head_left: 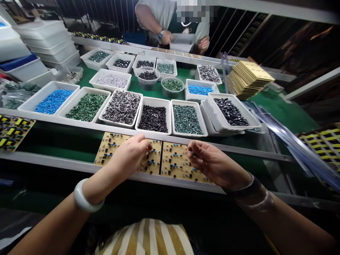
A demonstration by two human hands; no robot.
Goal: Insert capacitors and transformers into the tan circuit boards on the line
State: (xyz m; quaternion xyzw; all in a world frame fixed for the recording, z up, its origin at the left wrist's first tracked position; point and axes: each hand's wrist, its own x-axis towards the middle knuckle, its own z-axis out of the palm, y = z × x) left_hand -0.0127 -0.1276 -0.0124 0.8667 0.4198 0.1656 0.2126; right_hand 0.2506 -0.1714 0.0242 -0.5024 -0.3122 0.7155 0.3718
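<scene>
My left hand [130, 152] is over the left tan circuit board [106, 141], its fingers pinched together close to the parts near the board's right side. Whatever those fingertips hold, if anything, is hidden. Above the right circuit board [170, 171] my right hand [212, 163] is closed, with a small dark electronic component [194, 153] partly showing between the fingers. Both boards lie side by side on the rail track and carry small black, blue and silvery parts. Directly behind them stand a bin of black components [153, 118] and a bin of dark green components [187, 119].
More white bins [87, 106] of blue, green and black parts fill the green bench behind the metal rail [79, 124]. Stacked bare boards [248, 78] stand at right, beside clear plastic tubes [281, 138]. A populated board [16, 131] lies far left. A co-worker [159, 21] stands opposite.
</scene>
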